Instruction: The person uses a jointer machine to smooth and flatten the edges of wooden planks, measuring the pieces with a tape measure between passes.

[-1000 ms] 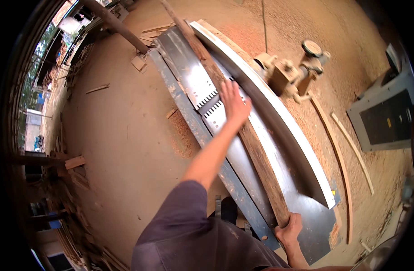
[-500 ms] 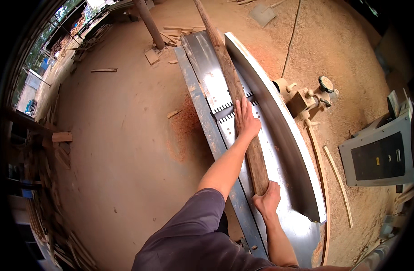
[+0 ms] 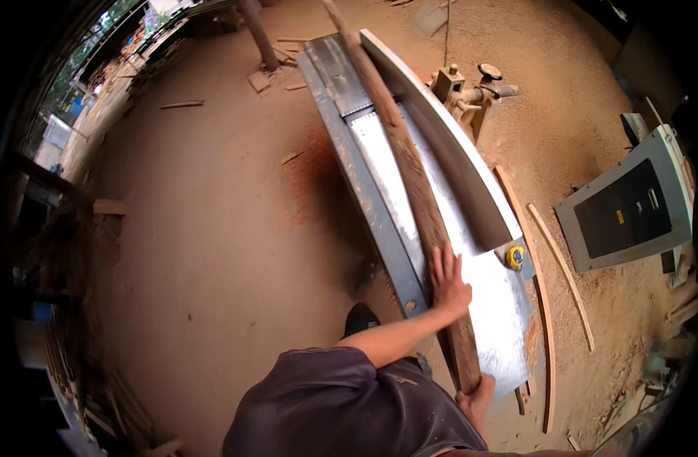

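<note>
A long, rough brown wooden plank [image 3: 410, 171] lies lengthwise on the metal bed [image 3: 505, 305] of a jointer, beside its tall fence [image 3: 440, 145]. It crosses the toothed cutter slot [image 3: 358, 114], and its far end runs past the machine. My left hand [image 3: 449, 283] rests on top of the plank on the near bed, fingers stretched and spread. Close to me, my right hand [image 3: 480, 397] is closed around the plank's near end by the bed's near edge. Part of that hand's fingers is hidden.
A yellow tape measure [image 3: 515, 257] sits by the fence's near end. Thin wood strips [image 3: 562, 278] lie on the floor to the right, near a grey machine cabinet [image 3: 627, 209]. Reddish shavings [image 3: 307, 171] are heaped left of the jointer. A post [image 3: 258, 34] stands beyond.
The plank has slid back toward me along the bed. Both hands have come back with it, the left one now well away from the cutter slot. My view has shifted too.
</note>
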`<state>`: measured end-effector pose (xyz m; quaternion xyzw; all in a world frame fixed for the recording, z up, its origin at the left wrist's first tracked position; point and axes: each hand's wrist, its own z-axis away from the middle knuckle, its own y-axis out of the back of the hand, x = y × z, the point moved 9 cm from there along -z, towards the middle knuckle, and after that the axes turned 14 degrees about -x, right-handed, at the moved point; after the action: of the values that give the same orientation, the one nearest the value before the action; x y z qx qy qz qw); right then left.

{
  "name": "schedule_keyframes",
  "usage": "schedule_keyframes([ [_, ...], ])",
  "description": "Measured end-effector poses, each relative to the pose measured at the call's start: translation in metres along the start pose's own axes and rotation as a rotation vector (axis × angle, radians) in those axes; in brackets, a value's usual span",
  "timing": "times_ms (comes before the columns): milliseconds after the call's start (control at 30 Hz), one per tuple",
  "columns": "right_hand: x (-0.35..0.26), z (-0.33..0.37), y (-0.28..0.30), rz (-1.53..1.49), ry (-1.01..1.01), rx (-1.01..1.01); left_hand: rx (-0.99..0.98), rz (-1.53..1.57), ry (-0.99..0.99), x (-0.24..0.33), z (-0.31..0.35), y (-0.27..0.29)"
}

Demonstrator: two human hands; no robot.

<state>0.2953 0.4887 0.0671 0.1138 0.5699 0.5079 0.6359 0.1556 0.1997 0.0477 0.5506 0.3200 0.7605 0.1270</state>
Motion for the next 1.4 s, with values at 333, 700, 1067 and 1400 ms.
schedule_keyframes([
  [333,0.139,0.116,0.014,0.171,-0.100,-0.141,-0.108,0.009,-0.277,0.035,0.113,0.017],
  [700,-0.012,-0.064,0.012,0.220,-0.075,-0.113,0.074,0.070,-0.196,-0.034,0.034,0.048],
  [1067,0.056,0.093,0.027,0.033,-0.144,-0.169,0.031,-0.343,0.053,-0.014,-0.092,0.032],
  [1400,0.184,0.264,0.055,0.067,-0.144,-0.199,0.058,-0.334,0.154,0.009,-0.034,-0.019],
])
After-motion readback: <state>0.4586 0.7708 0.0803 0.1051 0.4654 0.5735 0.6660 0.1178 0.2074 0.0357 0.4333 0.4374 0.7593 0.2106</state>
